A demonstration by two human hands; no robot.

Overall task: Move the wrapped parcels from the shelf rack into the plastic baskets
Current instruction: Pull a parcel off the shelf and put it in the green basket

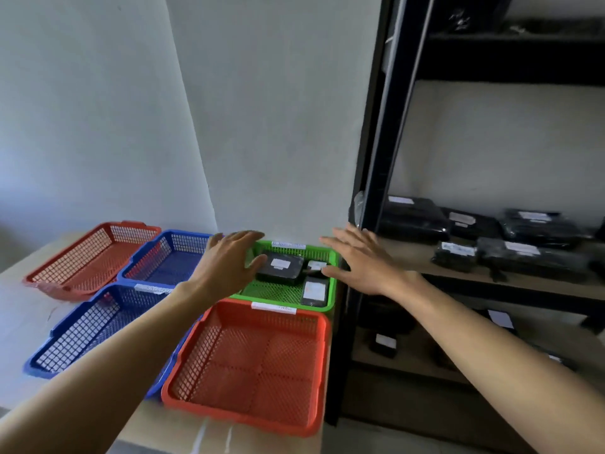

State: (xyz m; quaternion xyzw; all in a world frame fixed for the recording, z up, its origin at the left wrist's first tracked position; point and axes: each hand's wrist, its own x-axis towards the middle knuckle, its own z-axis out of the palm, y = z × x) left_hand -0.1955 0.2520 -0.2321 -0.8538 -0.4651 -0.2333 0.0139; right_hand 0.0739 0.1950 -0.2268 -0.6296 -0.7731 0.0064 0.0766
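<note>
Both hands are spread flat and empty over the green basket (271, 291) at the tabletop's far right corner. The left hand (229, 257) hides its left rim and the right hand (357, 260) its right. Three wrapped parcels (280, 268) lie inside, labels unreadable. Other parcels (530, 224) sit dim on the shelf rack (379, 142).

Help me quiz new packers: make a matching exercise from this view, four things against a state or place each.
Things:
1. green basket
2. nearest red basket
3. right hand
4. shelf rack

States or places:
a. nothing inside
b. open, fingers spread
c. parcels inside
d. at the right, black parcels on its board

Pairs: 1-c; 2-a; 3-b; 4-d
</note>
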